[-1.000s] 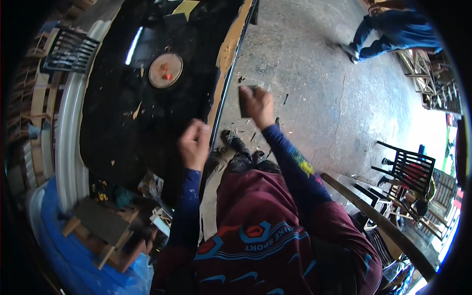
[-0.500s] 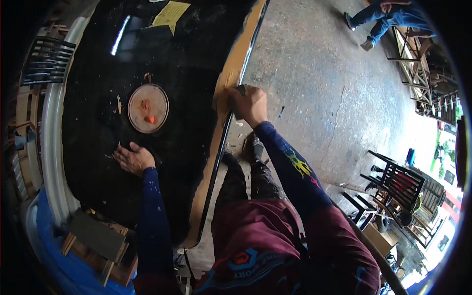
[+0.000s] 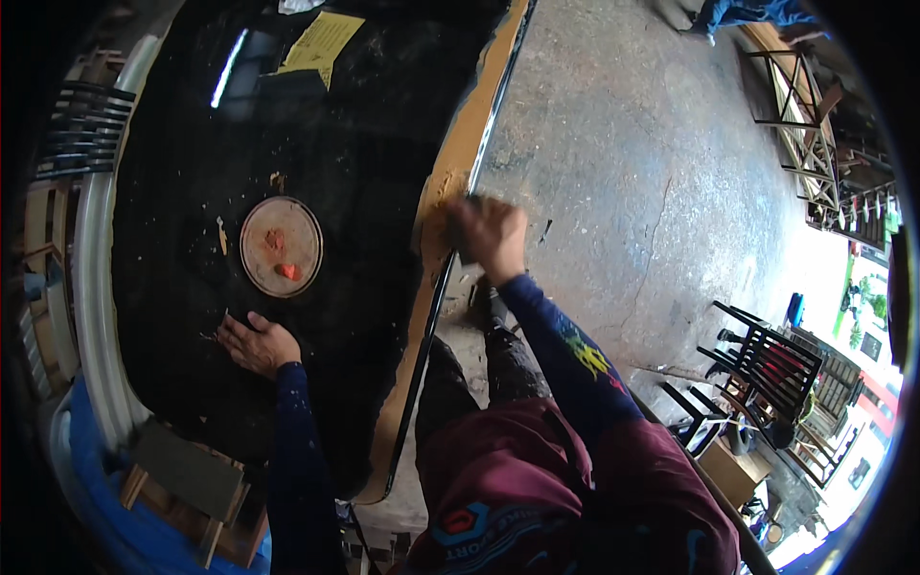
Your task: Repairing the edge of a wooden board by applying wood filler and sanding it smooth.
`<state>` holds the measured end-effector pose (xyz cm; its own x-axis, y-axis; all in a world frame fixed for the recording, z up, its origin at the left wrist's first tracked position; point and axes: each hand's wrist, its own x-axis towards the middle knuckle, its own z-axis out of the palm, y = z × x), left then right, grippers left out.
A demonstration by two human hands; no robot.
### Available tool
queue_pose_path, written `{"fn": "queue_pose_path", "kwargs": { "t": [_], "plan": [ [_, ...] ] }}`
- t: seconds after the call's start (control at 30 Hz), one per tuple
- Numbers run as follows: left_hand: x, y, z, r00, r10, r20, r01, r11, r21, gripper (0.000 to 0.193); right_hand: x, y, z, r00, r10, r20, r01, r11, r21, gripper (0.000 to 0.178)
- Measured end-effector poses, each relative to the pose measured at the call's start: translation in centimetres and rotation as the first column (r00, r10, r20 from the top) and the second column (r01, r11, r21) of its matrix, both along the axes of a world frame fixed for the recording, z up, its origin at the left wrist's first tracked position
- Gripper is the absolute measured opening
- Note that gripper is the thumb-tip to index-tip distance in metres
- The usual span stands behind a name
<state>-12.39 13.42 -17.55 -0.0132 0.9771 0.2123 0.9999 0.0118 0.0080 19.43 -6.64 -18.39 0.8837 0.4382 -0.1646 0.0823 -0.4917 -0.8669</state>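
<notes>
My right hand (image 3: 496, 238) is closed round a small dark flat piece, mostly hidden by the fingers and slightly blurred. It works against the tan strip (image 3: 448, 182) along the right edge of a glossy black tabletop (image 3: 374, 115); rough brown material shows on the strip beside the fist. Flat on the black surface lies my left hand (image 3: 259, 345), empty, fingers stretched out. Just beyond it rests a round, pale lid (image 3: 305, 235) carrying a brownish smear and an orange-red lump (image 3: 287, 272).
A yellow paper (image 3: 321, 43) lies at the tabletop's far end. Dark slatted chairs (image 3: 781, 369) stand at the right, near a cardboard box (image 3: 733, 470). A grey-topped stool (image 3: 187, 470) is at lower left. Another person's blue-clad legs (image 3: 757, 13) show at top right.
The view has shifted, so the table and lid sit lower in the picture. My right hand stays closed at the tan strip; my left remains flat. The other person's legs show less.
</notes>
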Motion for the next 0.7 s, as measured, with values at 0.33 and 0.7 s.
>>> {"fn": "queue_pose_path", "kwargs": {
  "t": [0.33,0.7],
  "plan": [
    [0.0,-0.2,-0.5,0.999,0.012,-0.034,-0.015,0.997,-0.081,0.062,1.3,1.2,1.0,0.944,-0.226,-0.239,0.245,0.968,0.054,0.041],
    [-0.4,0.1,-0.7,0.999,0.018,-0.034,-0.019,0.999,-0.036,0.062,0.9,0.4,0.6,0.983,-0.088,-0.164,0.094,0.995,0.028,0.038]
  ]
}}
